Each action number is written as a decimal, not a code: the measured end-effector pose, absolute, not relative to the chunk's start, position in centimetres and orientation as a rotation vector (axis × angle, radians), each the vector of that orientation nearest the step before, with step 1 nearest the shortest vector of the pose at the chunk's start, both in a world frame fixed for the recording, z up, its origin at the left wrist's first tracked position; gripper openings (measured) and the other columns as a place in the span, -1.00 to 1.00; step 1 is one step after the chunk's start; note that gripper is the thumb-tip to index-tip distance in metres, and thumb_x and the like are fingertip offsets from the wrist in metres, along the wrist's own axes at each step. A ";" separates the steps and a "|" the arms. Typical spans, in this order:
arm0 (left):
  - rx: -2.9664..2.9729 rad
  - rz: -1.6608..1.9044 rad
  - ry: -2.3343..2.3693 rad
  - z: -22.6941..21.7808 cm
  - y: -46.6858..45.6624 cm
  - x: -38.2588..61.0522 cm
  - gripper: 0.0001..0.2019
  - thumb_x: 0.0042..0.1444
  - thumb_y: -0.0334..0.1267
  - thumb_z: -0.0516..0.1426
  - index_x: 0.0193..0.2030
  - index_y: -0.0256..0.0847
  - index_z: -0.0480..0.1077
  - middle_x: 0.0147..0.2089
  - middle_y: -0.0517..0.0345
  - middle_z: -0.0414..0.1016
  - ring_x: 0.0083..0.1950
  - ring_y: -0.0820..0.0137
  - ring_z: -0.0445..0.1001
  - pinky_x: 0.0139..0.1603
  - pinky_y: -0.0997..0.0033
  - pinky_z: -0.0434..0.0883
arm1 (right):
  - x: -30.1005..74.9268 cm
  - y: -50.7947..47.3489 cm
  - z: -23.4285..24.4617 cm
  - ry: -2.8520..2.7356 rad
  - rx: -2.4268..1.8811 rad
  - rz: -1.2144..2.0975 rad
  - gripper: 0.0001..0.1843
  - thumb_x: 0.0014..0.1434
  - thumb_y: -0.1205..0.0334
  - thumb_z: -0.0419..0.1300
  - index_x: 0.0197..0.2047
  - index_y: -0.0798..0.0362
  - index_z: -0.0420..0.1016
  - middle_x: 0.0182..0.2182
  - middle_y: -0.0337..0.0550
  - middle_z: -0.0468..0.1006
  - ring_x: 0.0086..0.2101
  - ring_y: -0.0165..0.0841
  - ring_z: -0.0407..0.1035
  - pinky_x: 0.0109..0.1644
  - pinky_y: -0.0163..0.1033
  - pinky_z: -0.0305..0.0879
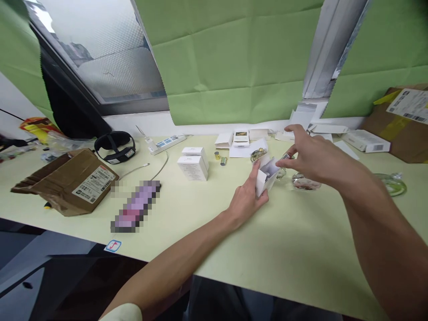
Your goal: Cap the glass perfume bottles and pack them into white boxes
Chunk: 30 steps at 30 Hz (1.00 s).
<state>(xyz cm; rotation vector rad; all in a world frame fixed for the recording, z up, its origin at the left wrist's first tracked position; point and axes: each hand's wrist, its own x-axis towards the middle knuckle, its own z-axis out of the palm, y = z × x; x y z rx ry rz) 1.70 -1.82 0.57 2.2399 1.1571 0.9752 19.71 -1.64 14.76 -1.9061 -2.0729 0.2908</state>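
My left hand (247, 198) is closed around a small white carton (265, 176), tilted with its top end open. Just above that opening, my right hand (307, 154) pinches a small shiny silvery piece (285, 156); my fingers partly cover it, so its kind is unclear. Close behind the carton lies a shiny, gold-toned glass item (257, 154). A clear glass item with a pinkish part (306, 182) rests on the table below my right wrist. Two small metallic cylinders (223, 161) stand to the left of the carton.
Two closed white boxes (194, 167) stand left of centre. White cartons and papers (241, 138) line the wall. A blurred-out phone (137, 207), a power strip (170, 143), a headset (115, 147) and a brown parcel (76, 183) are leftward. A green glass item (393, 184) lies right, before another parcel (397, 127).
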 end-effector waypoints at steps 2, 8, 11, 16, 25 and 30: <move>2.208 0.999 1.122 0.5 -1.8 1.7 -0.08 0.12 -0.29 0.15 0.44 0.07 -0.40 0.16 -0.04 0.41 -0.28 0.33 0.51 -0.27 0.32 0.44 | 20.6 -1.5 14.9 -2.070 -1.863 0.396 -0.28 0.05 -0.03 0.26 0.22 -0.10 0.09 -0.11 0.04 0.55 -0.26 -0.03 0.42 -0.37 -0.14 0.17; 2.184 1.092 1.019 0.2 -1.4 1.6 -0.16 0.14 -0.32 0.15 0.42 0.09 -0.28 0.34 -0.05 0.20 -0.01 0.28 0.49 -0.10 0.28 0.47 | 20.9 -1.5 15.2 -2.114 -1.708 0.674 -0.54 0.06 -0.04 0.24 0.00 -0.11 0.29 -0.09 -0.06 0.53 -0.35 -0.22 0.42 -0.37 -0.17 0.25; 2.198 1.181 0.963 0.1 -0.9 1.1 -0.22 0.17 -0.30 0.13 0.41 0.07 -0.23 0.41 -0.06 0.06 0.11 0.24 0.42 -0.01 0.24 0.45 | 20.7 -1.6 15.5 -2.203 -1.694 0.682 -0.59 0.06 0.00 0.23 -0.03 -0.10 0.35 -0.13 -0.06 0.53 -0.32 -0.20 0.41 -0.33 -0.18 0.23; 2.108 1.292 0.933 0.2 0.2 0.0 -0.34 0.22 -0.15 0.13 0.34 -0.13 -0.13 0.23 -0.14 0.26 0.06 0.27 0.43 -0.04 0.28 0.45 | 20.9 -1.7 15.8 -2.112 -1.754 0.489 -0.71 0.17 0.06 0.05 -0.05 -0.09 0.38 -0.35 -0.16 0.49 -0.44 -0.31 0.31 -0.38 -0.23 0.16; 2.033 0.958 1.226 6.3 2.5 -2.4 -0.85 0.20 -0.24 0.04 -0.13 -0.17 0.36 -0.28 0.19 0.40 -0.33 0.45 0.43 -0.32 0.45 0.43 | 20.2 -2.1 7.7 -2.042 -1.727 0.859 -0.40 0.31 0.11 -0.10 0.38 0.00 -0.06 -0.44 -0.21 0.45 -0.48 -0.31 0.34 -0.37 -0.24 0.22; 1.586 0.886 1.223 7.0 1.7 -3.5 -0.85 0.15 -0.28 0.07 -0.17 -0.24 0.39 -0.12 0.06 0.42 -0.25 0.41 0.49 -0.28 0.38 0.54 | 17.0 -3.8 3.6 -1.999 -1.704 0.765 0.02 0.06 -0.25 0.16 0.41 0.05 -0.14 0.19 0.13 0.26 -0.06 -0.11 0.38 -0.15 -0.15 0.29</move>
